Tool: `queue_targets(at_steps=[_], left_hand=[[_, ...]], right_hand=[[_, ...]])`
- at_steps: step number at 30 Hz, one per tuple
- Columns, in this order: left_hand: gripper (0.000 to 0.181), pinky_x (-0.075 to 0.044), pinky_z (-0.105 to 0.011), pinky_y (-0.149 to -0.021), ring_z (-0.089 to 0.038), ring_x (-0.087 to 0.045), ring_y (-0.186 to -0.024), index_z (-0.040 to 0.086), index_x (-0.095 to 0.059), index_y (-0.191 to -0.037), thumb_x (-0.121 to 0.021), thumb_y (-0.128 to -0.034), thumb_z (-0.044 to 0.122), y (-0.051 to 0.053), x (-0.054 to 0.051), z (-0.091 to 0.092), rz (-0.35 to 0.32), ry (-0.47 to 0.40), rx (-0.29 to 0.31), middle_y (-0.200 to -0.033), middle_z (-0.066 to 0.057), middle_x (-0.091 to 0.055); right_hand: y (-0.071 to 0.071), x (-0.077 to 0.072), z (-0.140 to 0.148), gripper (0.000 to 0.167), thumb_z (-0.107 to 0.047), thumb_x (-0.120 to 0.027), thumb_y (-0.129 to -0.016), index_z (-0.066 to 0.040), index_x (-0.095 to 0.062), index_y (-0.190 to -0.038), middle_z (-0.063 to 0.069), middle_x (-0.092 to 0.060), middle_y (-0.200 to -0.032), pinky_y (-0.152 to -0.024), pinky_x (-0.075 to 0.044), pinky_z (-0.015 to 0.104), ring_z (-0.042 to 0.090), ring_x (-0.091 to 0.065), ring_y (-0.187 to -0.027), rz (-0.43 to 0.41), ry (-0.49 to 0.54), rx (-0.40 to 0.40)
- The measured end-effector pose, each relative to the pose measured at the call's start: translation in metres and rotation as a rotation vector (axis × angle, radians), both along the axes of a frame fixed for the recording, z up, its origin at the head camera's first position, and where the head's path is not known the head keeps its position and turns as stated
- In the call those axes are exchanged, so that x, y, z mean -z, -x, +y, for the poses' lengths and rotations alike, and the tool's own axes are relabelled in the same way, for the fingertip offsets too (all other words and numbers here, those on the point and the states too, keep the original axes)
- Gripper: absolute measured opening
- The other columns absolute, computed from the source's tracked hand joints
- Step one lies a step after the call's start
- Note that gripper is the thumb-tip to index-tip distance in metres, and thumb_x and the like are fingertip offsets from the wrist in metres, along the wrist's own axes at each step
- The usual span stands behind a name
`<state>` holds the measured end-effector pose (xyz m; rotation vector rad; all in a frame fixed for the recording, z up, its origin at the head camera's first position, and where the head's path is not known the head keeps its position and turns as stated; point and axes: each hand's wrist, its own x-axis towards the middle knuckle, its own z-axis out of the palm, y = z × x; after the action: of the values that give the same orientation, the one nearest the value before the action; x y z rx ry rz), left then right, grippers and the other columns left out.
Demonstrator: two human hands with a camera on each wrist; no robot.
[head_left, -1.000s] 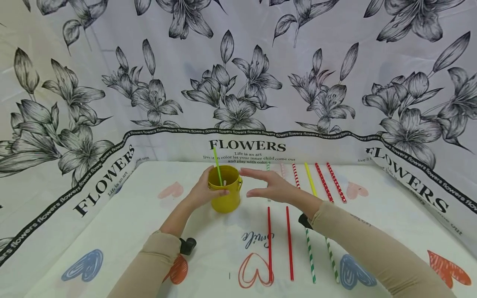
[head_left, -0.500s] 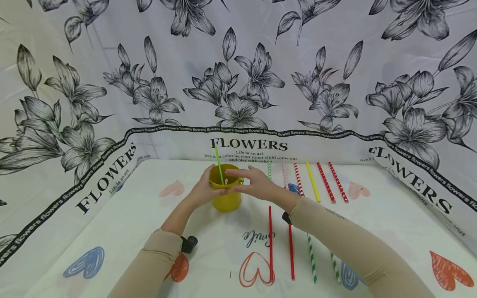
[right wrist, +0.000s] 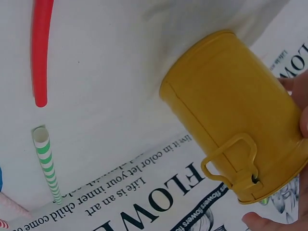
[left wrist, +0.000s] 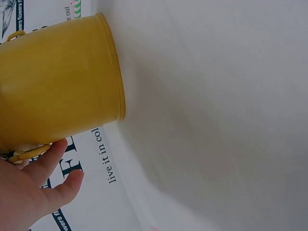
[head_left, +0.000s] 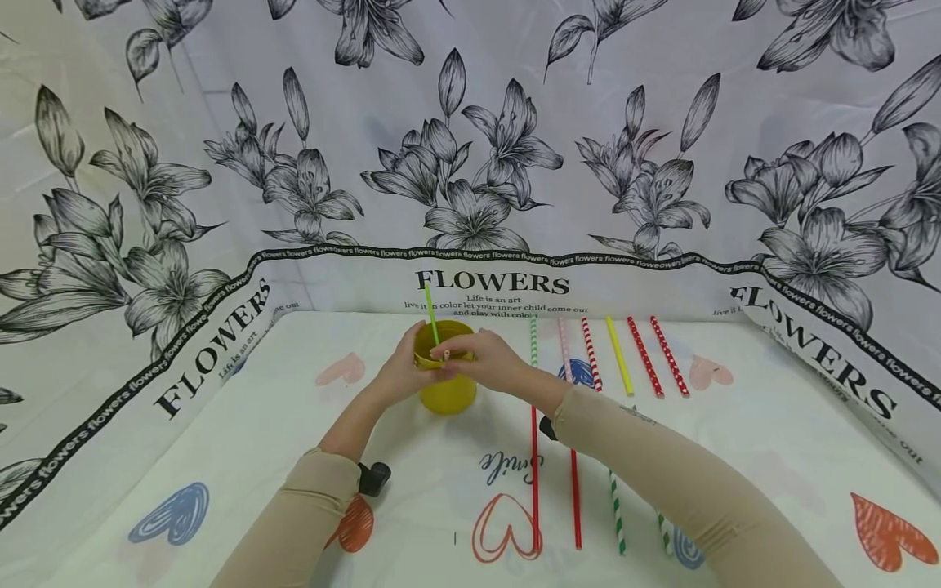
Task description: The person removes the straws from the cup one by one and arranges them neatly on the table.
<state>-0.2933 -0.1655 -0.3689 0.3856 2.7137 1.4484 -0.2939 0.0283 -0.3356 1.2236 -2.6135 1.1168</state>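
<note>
A yellow metal bucket (head_left: 450, 398) stands upright on the cloth, with a bright green straw (head_left: 431, 314) leaning out of its mouth. My left hand (head_left: 398, 367) grips the bucket's left side, the thumb across the front near the rim. My right hand (head_left: 491, 361) is over the right part of the rim, fingers bent into the mouth. Its fingertips pinch the pale end of a short-showing straw (head_left: 446, 355); the rest of that straw is hidden inside. From the right wrist, the bucket (right wrist: 226, 110) shows its side lug, and fingers (right wrist: 262, 223) beside the rim.
Right of the bucket lies a back row of straws, among them a yellow straw (head_left: 619, 356) and a red dotted straw (head_left: 669, 356). Nearer are two red straws (head_left: 576, 498) and green-striped straws (head_left: 616, 510), partly under the right forearm. A flower-printed cloth hangs behind.
My right hand has moved left from beside the bucket to its mouth, and its spread fingers have closed at the pale straw end. The left hand keeps its grip on the bucket.
</note>
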Motion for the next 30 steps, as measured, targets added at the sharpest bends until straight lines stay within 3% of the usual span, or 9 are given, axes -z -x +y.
queue_targets(at_steps=[4, 9, 13, 16, 20, 26, 30], left_hand=[[0.102, -0.029, -0.054, -0.111, -0.037, -0.034, -0.135, 0.007, -0.007, -0.154, -0.078, -0.0838, 0.029, 0.0, 0.0, 0.002, -0.008, -0.022, -0.006, -0.151, -0.017, -0.028], [0.101, -0.03, -0.053, -0.111, -0.036, -0.037, -0.133, 0.007, -0.009, -0.154, -0.079, -0.0832, 0.027, 0.001, 0.001, 0.003, -0.003, -0.033, -0.008, -0.15, -0.017, -0.031], [0.102, -0.029, -0.053, -0.111, -0.035, -0.037, -0.133, 0.006, -0.009, -0.153, -0.079, -0.0823, 0.027, 0.001, 0.002, 0.003, 0.0, -0.047, -0.005, -0.149, -0.017, -0.032], [0.101, -0.028, -0.054, -0.112, -0.035, -0.037, -0.133, 0.007, -0.011, -0.153, -0.08, -0.0817, 0.027, 0.001, 0.002, 0.003, 0.001, -0.057, -0.008, -0.148, -0.016, -0.033], [0.1, -0.028, -0.054, -0.112, -0.034, -0.037, -0.133, 0.009, -0.013, -0.153, -0.08, -0.0815, 0.028, 0.002, 0.001, 0.003, 0.0, -0.05, -0.017, -0.148, -0.015, -0.033], [0.099, -0.027, -0.054, -0.112, -0.035, -0.036, -0.133, 0.008, -0.012, -0.153, -0.08, -0.0822, 0.026, 0.001, 0.001, 0.003, -0.001, -0.052, -0.014, -0.149, -0.016, -0.032], [0.099, -0.027, -0.053, -0.112, -0.035, -0.036, -0.133, 0.008, -0.012, -0.152, -0.08, -0.0821, 0.024, 0.0, 0.001, 0.003, 0.007, -0.055, -0.008, -0.148, -0.016, -0.032]], right_hand=[[-0.002, -0.003, 0.005, 0.021, -0.007, -0.063, -0.094, -0.004, -0.071, -0.113, 0.006, -0.072, -0.102, -0.081, -0.05, 0.024, 0.018, -0.061, -0.09, -0.055, 0.085, -0.012], [-0.003, -0.006, 0.018, 0.026, -0.003, -0.061, -0.094, 0.002, -0.067, -0.119, 0.013, -0.069, -0.114, -0.091, -0.051, 0.027, 0.025, -0.064, -0.109, -0.109, 0.215, -0.053], [-0.005, -0.013, 0.03, 0.026, 0.001, -0.061, -0.093, 0.007, -0.065, -0.118, 0.018, -0.069, -0.112, -0.092, -0.051, 0.031, 0.029, -0.063, -0.111, -0.075, 0.31, -0.078], [-0.009, -0.023, 0.04, 0.027, 0.001, -0.06, -0.094, 0.007, -0.064, -0.12, 0.017, -0.07, -0.11, -0.093, -0.051, 0.031, 0.028, -0.064, -0.11, -0.077, 0.345, -0.05], [-0.015, -0.035, 0.054, 0.027, 0.0, -0.057, -0.096, 0.005, -0.063, -0.122, 0.014, -0.07, -0.11, -0.093, -0.051, 0.03, 0.024, -0.064, -0.111, -0.079, 0.382, -0.011], [-0.021, -0.049, 0.074, 0.031, 0.008, -0.055, -0.094, 0.008, -0.059, -0.126, 0.02, -0.07, -0.107, -0.095, -0.049, 0.032, 0.021, -0.064, -0.11, -0.028, 0.488, -0.034], [-0.026, -0.061, 0.088, 0.033, 0.007, -0.055, -0.095, 0.008, -0.057, -0.128, 0.015, -0.071, -0.106, -0.098, -0.048, 0.032, 0.015, -0.064, -0.109, -0.031, 0.543, -0.022]])
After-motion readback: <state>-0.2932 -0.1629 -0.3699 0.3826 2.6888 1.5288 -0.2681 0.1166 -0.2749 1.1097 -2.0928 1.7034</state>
